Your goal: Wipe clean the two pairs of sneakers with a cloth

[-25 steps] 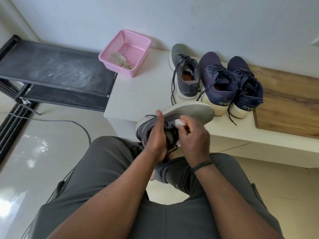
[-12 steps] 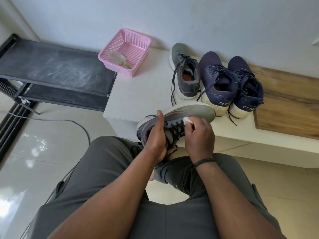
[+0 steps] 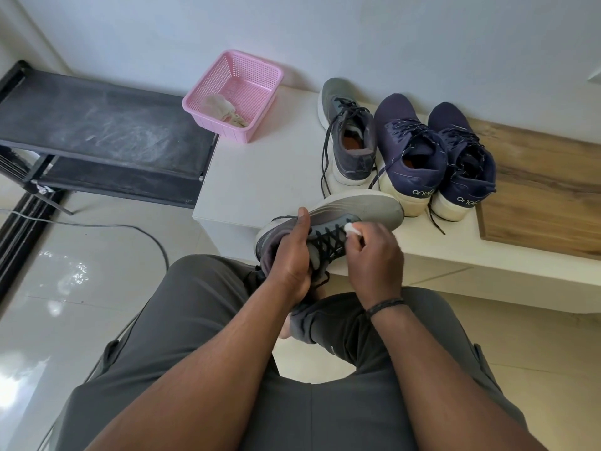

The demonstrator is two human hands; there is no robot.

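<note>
- Head view, looking down over our lap: our left hand point(image 3: 292, 255) reaches forward from the lower left, thumb lying up along the side of the grey sneaker point(image 3: 331, 229), fingers curled round its heel end. That grip is closed on the shoe.
- Our right hand point(image 3: 374, 255) comes in from the lower right, a dark band at the wrist, its fingers bunched narrow and pinching a small white cloth point(image 3: 350, 228).
- That cloth touches the shoe's upper just beside the black laces, toward the toe, which points right.
- We hold this sneaker above our knees, at the near edge of the white counter point(image 3: 260, 177).
- On the counter behind it stand the other grey sneaker point(image 3: 348, 131) and, just to its right, two navy sneakers point(image 3: 435, 157) side by side, heels toward us, loose laces trailing.
- A pink basket point(image 3: 234, 96) with a crumpled rag in it sits at the counter's far left corner, well apart from our hands; a black shelf point(image 3: 97, 131) stands beside it.
</note>
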